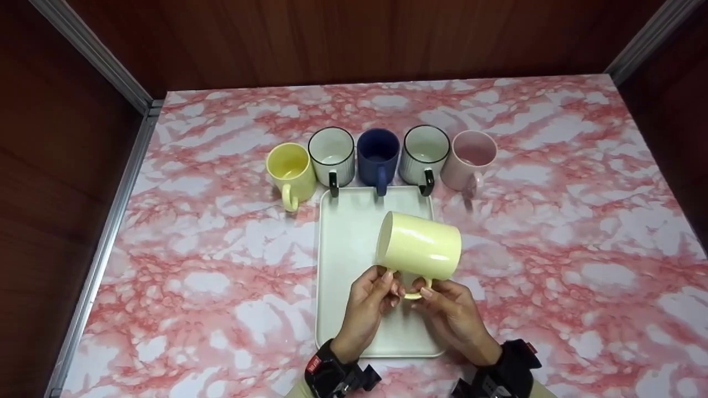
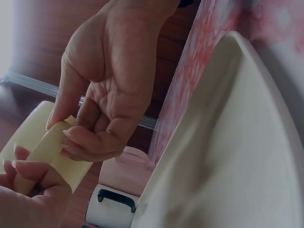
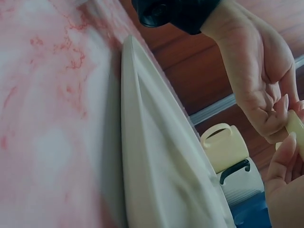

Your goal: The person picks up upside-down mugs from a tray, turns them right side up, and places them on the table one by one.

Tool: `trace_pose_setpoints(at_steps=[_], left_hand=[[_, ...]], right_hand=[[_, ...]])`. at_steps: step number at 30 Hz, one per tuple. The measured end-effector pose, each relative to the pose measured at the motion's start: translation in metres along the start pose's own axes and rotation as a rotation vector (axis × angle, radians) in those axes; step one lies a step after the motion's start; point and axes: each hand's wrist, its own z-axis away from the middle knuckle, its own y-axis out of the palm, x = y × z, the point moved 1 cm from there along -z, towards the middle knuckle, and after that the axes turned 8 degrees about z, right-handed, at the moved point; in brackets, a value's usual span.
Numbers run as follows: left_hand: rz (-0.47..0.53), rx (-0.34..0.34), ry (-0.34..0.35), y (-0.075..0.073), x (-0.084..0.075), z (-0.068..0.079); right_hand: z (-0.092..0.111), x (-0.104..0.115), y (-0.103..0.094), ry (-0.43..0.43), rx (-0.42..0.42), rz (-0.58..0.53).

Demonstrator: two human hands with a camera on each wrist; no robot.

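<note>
A pale yellow mug (image 1: 423,246) is held on its side above the tray, its mouth facing left and its handle turned down towards me. My left hand (image 1: 365,309) pinches the handle at the end near the mouth. At the end near the base, the thumb and fingers of my right hand (image 1: 458,316) pinch the same handle. Beneath both hands lies a long off-white tray (image 1: 348,237). The left wrist view also shows the held mug (image 2: 28,126), partly covered by fingers.
Beyond the tray stands a row of upright mugs, handles towards me: yellow (image 1: 298,185), white with black rim (image 1: 332,152), dark blue (image 1: 377,157), another white one (image 1: 425,155) and pink (image 1: 470,160). Dark wooden panels (image 1: 359,41) enclose the marbled table (image 1: 210,249).
</note>
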Motion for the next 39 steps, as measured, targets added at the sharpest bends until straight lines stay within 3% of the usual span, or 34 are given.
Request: trace_pose_setpoints(at_steps=[11,21,28,39], left_hand=[[-0.245,-0.025,0.016,-0.001,0.003,-0.001],[-0.334,-0.004,0.015,-0.001,0.001,0.001],[-0.345,0.018,0.006,-0.003,0.003,0.0],[-0.422,0.046,0.013,-0.003,0.008,-0.004]], right_hand=[[0.001,0.005,-0.003,0.0,0.084,-0.021],[0.002,0.012,-0.005,-0.002,0.116,0.005],[0.001,0.017,-0.005,-0.025,0.157,0.035],[0.004,0.025,-0.006,-0.055,0.109,0.115]])
